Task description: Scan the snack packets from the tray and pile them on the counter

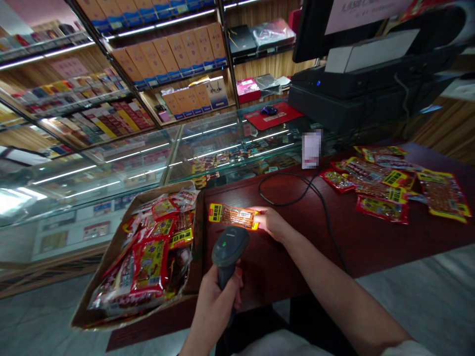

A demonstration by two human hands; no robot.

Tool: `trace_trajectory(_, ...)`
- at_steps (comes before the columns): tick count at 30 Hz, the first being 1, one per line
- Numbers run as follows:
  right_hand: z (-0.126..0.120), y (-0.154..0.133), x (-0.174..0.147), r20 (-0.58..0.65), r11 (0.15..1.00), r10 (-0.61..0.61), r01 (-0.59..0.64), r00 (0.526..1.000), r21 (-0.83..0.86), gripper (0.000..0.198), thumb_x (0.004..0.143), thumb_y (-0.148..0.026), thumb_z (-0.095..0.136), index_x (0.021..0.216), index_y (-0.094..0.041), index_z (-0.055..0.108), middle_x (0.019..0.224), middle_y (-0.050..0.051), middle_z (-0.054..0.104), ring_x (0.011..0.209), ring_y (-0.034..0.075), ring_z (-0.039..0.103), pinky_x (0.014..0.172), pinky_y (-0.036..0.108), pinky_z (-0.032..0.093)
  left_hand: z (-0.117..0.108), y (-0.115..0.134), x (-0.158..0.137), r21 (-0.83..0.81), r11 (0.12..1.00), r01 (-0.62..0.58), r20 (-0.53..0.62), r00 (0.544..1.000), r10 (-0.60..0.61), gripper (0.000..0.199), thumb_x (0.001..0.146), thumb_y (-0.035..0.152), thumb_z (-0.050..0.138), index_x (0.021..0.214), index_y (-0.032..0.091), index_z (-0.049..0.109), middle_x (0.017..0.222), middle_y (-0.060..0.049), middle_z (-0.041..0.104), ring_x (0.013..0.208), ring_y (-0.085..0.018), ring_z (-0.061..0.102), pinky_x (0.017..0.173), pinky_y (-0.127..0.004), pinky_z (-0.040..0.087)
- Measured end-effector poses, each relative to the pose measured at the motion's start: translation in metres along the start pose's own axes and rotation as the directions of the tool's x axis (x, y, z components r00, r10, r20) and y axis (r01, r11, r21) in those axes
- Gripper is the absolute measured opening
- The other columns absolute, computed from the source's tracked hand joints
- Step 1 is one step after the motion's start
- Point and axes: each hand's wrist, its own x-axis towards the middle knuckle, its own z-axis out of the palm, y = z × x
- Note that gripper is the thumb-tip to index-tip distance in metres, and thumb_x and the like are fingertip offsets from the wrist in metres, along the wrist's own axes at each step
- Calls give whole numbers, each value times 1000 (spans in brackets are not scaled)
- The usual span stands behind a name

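My left hand (215, 306) is wrapped round the handle of a dark barcode scanner (230, 243), whose head shows a small green light. Just beyond the scanner, my right hand (273, 223) pinches the right end of a yellow-and-red snack packet (237, 216) with brown strips visible inside. Bright light from the scanner falls on the packet. To the left of both hands, an open cardboard box (199, 237) holds a heap of similar red and yellow snack packets (150, 264).
Several loose packets (382, 180) lie on the right of the dark red wooden table (297, 262). A black cable (326, 212) loops across it. Behind stand a glass display counter (148, 163), a red mouse pad (289, 116), a monitor (313, 29) and stocked shelves (163, 57).
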Motion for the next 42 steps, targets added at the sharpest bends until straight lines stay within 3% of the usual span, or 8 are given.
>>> trace_trajectory(7, -1, 2, 1, -39, 1000, 31, -31, 999, -4, 40, 52, -10, 64, 87, -21, 82, 82, 0, 82, 74, 20, 75, 73, 31, 59, 2, 5, 0, 1, 999, 38, -42, 998, -38, 35, 79, 41, 68, 99, 14, 61, 59, 3, 60, 41, -10, 52, 40, -20, 42)
trace_trajectory(15, 4, -7, -9, -116, 990, -95, 106, 989, 97, 37, 60, -15, 70, 95, -26, 79, 89, -3, 82, 83, 18, 77, 74, 26, 60, 8, -30, 4, -354, 921, 160, 0, 985, -171, 55, 71, 57, 74, 105, 16, 57, 60, 5, 58, 39, -9, 49, 35, -20, 39)
trace_trajectory(24, 146, -44, 50, 210, 993, -114, 107, 971, 43, 53, 72, -18, 71, 125, -18, 67, 116, 10, 77, 106, 25, 73, 99, 44, 56, -1, -45, 4, -484, 871, 86, -10, 995, -104, 57, 73, 59, 76, 105, 16, 58, 62, 4, 60, 38, -8, 48, 36, -19, 39)
trace_trajectory(27, 158, -39, 59, 194, 982, -168, 181, 967, -54, 58, 77, -23, 72, 134, -21, 62, 135, 11, 68, 122, 24, 65, 106, 44, 50, 0, -49, 4, -470, 880, 71, -16, 996, -89, 60, 71, 62, 77, 106, 16, 58, 61, 4, 60, 38, -8, 48, 35, -20, 39)
trace_trajectory(30, 122, -31, 45, 118, 935, -248, 270, 961, -232, 47, 82, -28, 67, 129, -27, 67, 131, 7, 71, 119, 24, 67, 101, 43, 54, -1, -50, 3, -459, 886, 74, -70, 991, -118, 60, 70, 62, 79, 104, 16, 59, 61, 4, 61, 40, -9, 49, 36, -20, 40)
trace_trajectory(34, 22, -49, 2, -148, 759, -419, 256, 896, -599, 40, 85, -26, 60, 123, -31, 71, 131, 3, 71, 128, 25, 61, 111, 45, 46, -3, -43, 7, -419, 902, 100, -63, 988, -139, 62, 69, 60, 82, 107, 17, 58, 65, 4, 63, 41, -10, 50, 38, -21, 42)
trace_trajectory(39, -131, -124, -57, -560, 520, -628, -244, 541, -819, 62, 88, -34, 60, 149, -25, 51, 173, 5, 7, 155, 42, -13, 120, 71, 2, 3, -32, 7, -407, 909, 84, -86, 988, -129, 64, 67, 59, 83, 108, 18, 58, 66, 4, 63, 42, -10, 50, 37, -21, 40)
trace_trajectory(42, -204, -161, -71, -669, 450, -637, -519, 384, -726, 70, 91, -47, 58, 155, -22, 44, 173, 14, 1, 152, 51, -17, 111, 81, 7, 7, -28, 5, -398, 914, 86, -146, 977, -156, 66, 63, 60, 84, 107, 18, 60, 63, 4, 62, 40, -10, 49, 37, -20, 38)
